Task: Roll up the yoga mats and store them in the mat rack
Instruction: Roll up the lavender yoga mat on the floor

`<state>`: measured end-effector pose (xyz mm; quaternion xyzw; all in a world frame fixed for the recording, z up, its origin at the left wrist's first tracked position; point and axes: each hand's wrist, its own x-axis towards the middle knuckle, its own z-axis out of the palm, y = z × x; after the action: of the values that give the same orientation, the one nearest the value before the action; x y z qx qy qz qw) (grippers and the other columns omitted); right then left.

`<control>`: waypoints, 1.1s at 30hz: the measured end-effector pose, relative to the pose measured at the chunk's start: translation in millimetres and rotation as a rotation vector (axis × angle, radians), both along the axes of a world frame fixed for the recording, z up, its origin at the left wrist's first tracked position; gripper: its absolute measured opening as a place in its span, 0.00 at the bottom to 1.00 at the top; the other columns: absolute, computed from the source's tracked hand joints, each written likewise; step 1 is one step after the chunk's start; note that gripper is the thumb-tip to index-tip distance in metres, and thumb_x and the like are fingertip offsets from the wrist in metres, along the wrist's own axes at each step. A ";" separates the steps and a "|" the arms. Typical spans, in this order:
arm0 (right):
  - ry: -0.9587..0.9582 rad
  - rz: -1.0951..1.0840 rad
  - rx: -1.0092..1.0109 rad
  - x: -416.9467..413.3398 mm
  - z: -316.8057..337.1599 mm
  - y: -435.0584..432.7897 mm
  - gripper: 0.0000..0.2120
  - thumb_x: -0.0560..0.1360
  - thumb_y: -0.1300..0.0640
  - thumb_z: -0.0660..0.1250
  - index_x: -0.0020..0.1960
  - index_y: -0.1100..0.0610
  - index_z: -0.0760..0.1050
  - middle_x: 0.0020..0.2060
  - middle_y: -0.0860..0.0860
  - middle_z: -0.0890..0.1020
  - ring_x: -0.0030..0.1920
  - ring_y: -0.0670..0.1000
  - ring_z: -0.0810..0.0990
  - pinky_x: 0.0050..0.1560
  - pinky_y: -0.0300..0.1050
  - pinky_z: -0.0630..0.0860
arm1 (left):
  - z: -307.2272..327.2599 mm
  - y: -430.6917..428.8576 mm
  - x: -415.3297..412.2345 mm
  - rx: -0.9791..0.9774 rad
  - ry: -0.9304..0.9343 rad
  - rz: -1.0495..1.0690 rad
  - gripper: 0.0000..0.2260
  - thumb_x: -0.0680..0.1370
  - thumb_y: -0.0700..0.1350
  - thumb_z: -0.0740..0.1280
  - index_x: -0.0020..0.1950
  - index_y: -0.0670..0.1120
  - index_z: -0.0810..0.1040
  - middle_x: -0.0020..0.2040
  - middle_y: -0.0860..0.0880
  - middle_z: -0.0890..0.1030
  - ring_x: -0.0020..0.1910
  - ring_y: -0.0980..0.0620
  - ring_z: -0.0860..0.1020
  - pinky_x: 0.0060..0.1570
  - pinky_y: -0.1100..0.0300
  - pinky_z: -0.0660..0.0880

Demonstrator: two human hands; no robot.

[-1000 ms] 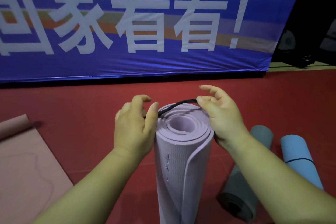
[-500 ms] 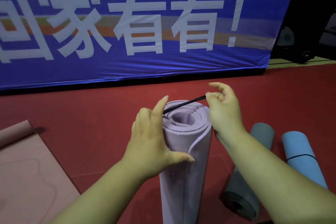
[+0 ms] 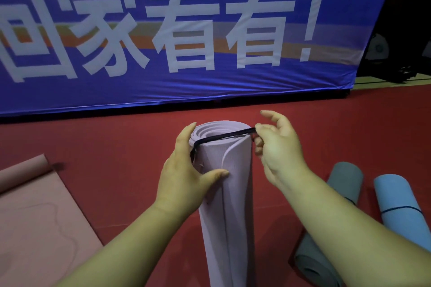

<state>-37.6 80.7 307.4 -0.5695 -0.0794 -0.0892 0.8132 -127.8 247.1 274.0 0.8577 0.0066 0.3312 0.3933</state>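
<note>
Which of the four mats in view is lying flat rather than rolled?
The pink mat at the left, spread flat on the red floor; the lilac mat, grey mat and blue mat are all rolled up.

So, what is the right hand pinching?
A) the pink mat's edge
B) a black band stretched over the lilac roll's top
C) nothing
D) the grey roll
B: the right hand pinches the black band, drawn taut across the top of the upright lilac roll that the left hand holds.
</note>
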 end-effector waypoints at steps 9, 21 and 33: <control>-0.032 -0.048 -0.154 58.0 -21.2 65.4 0.09 0.76 0.58 0.60 0.51 0.46 0.74 0.29 0.44 0.73 0.31 0.46 0.70 0.36 0.46 0.67 | -21.3 67.5 53.5 -0.046 0.044 0.034 0.50 0.65 0.55 0.82 0.81 0.57 0.57 0.34 0.52 0.75 0.37 0.59 0.75 0.35 0.68 0.70; -0.094 -0.056 -0.082 96.8 -123.8 127.9 0.10 0.83 0.65 0.57 0.57 0.55 0.73 0.32 0.51 0.70 0.28 0.43 0.67 0.31 0.33 0.67 | -97.0 113.5 119.0 -0.126 -0.136 0.178 0.38 0.74 0.50 0.77 0.78 0.54 0.61 0.31 0.56 0.70 0.29 0.58 0.70 0.31 0.68 0.66; -0.036 -0.025 -0.080 119.8 -161.4 152.9 0.08 0.82 0.63 0.61 0.54 0.52 0.75 0.28 0.48 0.71 0.30 0.46 0.68 0.30 0.38 0.66 | -137.5 128.4 121.3 -0.142 -0.085 0.179 0.51 0.66 0.50 0.83 0.78 0.63 0.54 0.38 0.52 0.71 0.37 0.56 0.73 0.39 0.70 0.69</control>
<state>82.2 233.6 146.0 -0.6009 -0.0905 -0.1064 0.7870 -6.5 375.5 136.6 0.8088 0.0898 0.3997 0.4219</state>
